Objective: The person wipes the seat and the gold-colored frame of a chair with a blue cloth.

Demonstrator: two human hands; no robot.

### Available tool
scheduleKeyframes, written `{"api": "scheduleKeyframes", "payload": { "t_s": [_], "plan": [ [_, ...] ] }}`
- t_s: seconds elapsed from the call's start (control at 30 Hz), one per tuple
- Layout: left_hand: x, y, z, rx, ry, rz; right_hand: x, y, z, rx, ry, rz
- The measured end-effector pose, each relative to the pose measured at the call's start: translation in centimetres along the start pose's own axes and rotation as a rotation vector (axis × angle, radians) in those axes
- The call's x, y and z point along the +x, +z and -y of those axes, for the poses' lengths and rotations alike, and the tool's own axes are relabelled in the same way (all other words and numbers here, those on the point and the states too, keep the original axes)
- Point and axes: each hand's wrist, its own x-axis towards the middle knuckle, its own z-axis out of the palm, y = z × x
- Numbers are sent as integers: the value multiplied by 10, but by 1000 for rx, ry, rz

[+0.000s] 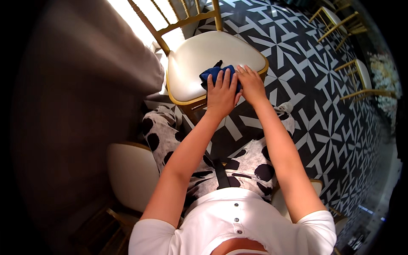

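Note:
A gold-framed chair with a cream padded seat [194, 57] stands before me. Near its front edge lies a bunched blue cloth [213, 72] with a dark part poking out at the back. My left hand [221, 95] bears down on the cloth, palm down, fingers stretched over it. Close against it on the right, my right hand [251, 84] rests its fingers on the seat's front corner, at the cloth's edge. The underside of the cloth is hidden by the left hand.
A draped table cover [127, 54] hangs close on the left. Behind me on the left is another cream chair seat [132, 175]. Gold chairs [363, 75] and white flowers [384, 73] stand at the far right. The floor [296, 60] has a black-and-white pattern.

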Motion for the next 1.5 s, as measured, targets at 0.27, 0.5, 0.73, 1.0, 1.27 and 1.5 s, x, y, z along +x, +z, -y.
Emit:
{"api": "scheduleKeyframes", "payload": {
  "t_s": [0.27,0.5,0.73,1.0,1.27,1.5],
  "plan": [
    [-27,-6,25,178,162,-47,1,-7,0,89,25,52],
    [-69,-34,72,249,147,-130,2,-8,1,103,37,89],
    [-48,-20,49,216,148,-142,3,-5,1,98,52,92],
    [-47,-1,41,109,97,-223,3,-5,1,107,47,105],
    [-92,-3,63,-149,-484,-457,5,-6,18,-103,67,222],
    [-94,17,65,-510,-834,-713,0,4,98,-91,-132,218]
  ]
}}
